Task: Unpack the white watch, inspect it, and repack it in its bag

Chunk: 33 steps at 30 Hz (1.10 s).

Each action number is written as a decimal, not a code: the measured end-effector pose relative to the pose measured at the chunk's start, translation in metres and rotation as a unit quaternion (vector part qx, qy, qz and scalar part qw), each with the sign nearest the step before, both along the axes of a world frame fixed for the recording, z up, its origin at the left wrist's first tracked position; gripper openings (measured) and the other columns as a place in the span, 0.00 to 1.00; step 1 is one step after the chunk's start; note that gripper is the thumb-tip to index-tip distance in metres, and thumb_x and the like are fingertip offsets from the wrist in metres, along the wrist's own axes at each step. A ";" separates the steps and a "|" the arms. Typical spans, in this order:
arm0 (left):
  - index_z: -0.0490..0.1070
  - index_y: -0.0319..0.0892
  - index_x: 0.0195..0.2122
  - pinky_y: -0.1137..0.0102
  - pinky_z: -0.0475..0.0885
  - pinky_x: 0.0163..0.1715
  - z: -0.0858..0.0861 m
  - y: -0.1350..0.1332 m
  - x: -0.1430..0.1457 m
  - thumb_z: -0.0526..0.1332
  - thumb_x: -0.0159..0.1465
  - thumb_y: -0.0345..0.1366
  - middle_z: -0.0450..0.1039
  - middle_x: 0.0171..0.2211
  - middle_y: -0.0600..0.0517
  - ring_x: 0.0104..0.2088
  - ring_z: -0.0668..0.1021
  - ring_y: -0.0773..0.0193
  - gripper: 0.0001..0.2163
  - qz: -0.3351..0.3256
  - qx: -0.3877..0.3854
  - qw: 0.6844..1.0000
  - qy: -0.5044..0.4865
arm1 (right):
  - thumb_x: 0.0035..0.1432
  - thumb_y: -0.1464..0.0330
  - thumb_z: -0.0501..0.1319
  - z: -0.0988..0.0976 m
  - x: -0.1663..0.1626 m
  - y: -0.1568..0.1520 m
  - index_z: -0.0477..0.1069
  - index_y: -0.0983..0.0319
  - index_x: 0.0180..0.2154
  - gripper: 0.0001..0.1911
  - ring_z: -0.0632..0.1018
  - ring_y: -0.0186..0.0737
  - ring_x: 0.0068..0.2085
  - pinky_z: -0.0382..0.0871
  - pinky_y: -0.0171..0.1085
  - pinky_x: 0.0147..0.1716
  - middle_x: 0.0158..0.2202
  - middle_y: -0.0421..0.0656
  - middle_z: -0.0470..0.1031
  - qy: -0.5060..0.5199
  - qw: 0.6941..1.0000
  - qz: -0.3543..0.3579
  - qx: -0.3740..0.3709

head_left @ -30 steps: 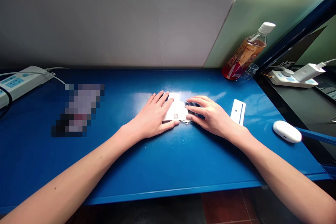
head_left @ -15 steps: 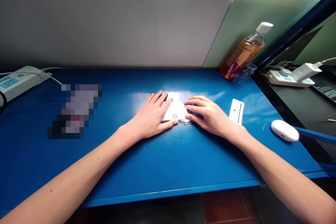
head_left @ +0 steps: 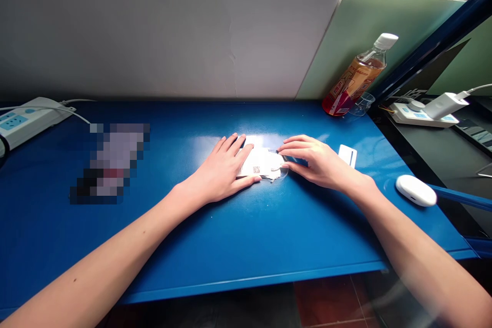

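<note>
A small white packet (head_left: 265, 160) with a printed square code lies on the blue tabletop. My left hand (head_left: 226, 166) rests flat over its left part, fingers spread, holding it against the table. At the packet's right end, my right hand (head_left: 311, 161) has its thumb and fingertips bent round a thin whitish loop (head_left: 285, 174), which looks like a cord or clear film; I cannot tell which. The packet's right end looks ragged. Part of a white slotted card (head_left: 347, 156) shows behind my right wrist, the rest hidden by it.
On the right are a white rounded case (head_left: 416, 190) and a bottle of reddish drink (head_left: 355, 79) beside a clear cup (head_left: 363, 105). Power strips stand at the left (head_left: 34, 118) and right (head_left: 423, 114). A blurred-out object (head_left: 117, 154) lies left. A wall (head_left: 172, 36) backs the table.
My right hand has shifted slightly right and away from the packet, uncovering its right end and the thin loop. My left hand has stayed in place.
</note>
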<state>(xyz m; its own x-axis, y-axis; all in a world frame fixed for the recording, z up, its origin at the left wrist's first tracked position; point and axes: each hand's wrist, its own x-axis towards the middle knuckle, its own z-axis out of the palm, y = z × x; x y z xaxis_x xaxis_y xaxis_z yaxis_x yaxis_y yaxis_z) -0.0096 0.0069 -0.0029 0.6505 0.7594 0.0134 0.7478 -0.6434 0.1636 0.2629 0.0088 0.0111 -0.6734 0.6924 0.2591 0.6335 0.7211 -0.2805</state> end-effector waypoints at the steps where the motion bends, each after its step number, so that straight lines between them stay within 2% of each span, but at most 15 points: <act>1: 0.55 0.37 0.69 0.46 0.52 0.67 0.000 0.000 0.000 0.50 0.69 0.61 0.50 0.71 0.34 0.71 0.53 0.39 0.37 0.000 -0.001 1.000 -0.001 | 0.67 0.64 0.60 0.001 0.001 0.000 0.78 0.62 0.47 0.12 0.77 0.52 0.54 0.74 0.49 0.53 0.50 0.50 0.81 0.001 1.000 -0.001 -0.005; 4: 0.56 0.36 0.69 0.46 0.52 0.67 -0.001 0.000 0.000 0.50 0.69 0.61 0.50 0.71 0.33 0.71 0.53 0.38 0.37 -0.001 0.001 1.000 -0.003 | 0.65 0.63 0.62 0.002 0.001 -0.001 0.77 0.62 0.47 0.12 0.77 0.52 0.55 0.74 0.51 0.54 0.50 0.52 0.80 0.018 1.000 -0.008 -0.012; 8: 0.56 0.37 0.68 0.46 0.52 0.67 -0.003 -0.001 0.000 0.50 0.69 0.60 0.51 0.70 0.33 0.71 0.54 0.38 0.36 0.000 0.010 1.000 -0.012 | 0.63 0.61 0.64 -0.004 -0.003 -0.003 0.74 0.61 0.51 0.18 0.75 0.54 0.57 0.73 0.54 0.55 0.55 0.54 0.75 0.036 0.999 -0.003 -0.014; 14: 0.57 0.37 0.68 0.46 0.51 0.68 -0.004 -0.002 0.000 0.50 0.69 0.60 0.53 0.70 0.33 0.70 0.55 0.39 0.36 -0.001 0.020 1.000 -0.019 | 0.65 0.62 0.62 -0.012 -0.015 -0.006 0.74 0.63 0.49 0.14 0.75 0.54 0.56 0.73 0.54 0.55 0.54 0.55 0.76 0.055 0.998 -0.005 -0.012; 21: 0.57 0.38 0.68 0.45 0.52 0.67 -0.002 -0.002 0.001 0.52 0.68 0.60 0.52 0.70 0.34 0.70 0.55 0.38 0.36 0.002 0.011 1.000 -0.026 | 0.64 0.65 0.62 -0.006 -0.018 -0.008 0.73 0.63 0.50 0.14 0.77 0.55 0.54 0.74 0.55 0.53 0.53 0.56 0.76 0.040 0.999 -0.019 -0.005; 27: 0.57 0.36 0.68 0.46 0.52 0.67 -0.001 -0.001 0.001 0.51 0.68 0.60 0.52 0.70 0.33 0.70 0.55 0.38 0.36 0.004 0.014 1.000 -0.007 | 0.64 0.65 0.62 0.000 -0.007 -0.007 0.72 0.65 0.49 0.14 0.77 0.55 0.53 0.74 0.52 0.51 0.52 0.56 0.77 -0.012 1.000 -0.025 -0.003; 33: 0.57 0.38 0.68 0.46 0.53 0.67 -0.002 -0.001 0.001 0.50 0.68 0.61 0.52 0.70 0.34 0.71 0.54 0.39 0.36 0.004 0.013 1.000 -0.012 | 0.65 0.61 0.61 0.008 0.005 -0.005 0.73 0.62 0.48 0.14 0.78 0.55 0.51 0.75 0.53 0.50 0.50 0.54 0.78 -0.039 0.998 -0.045 -0.028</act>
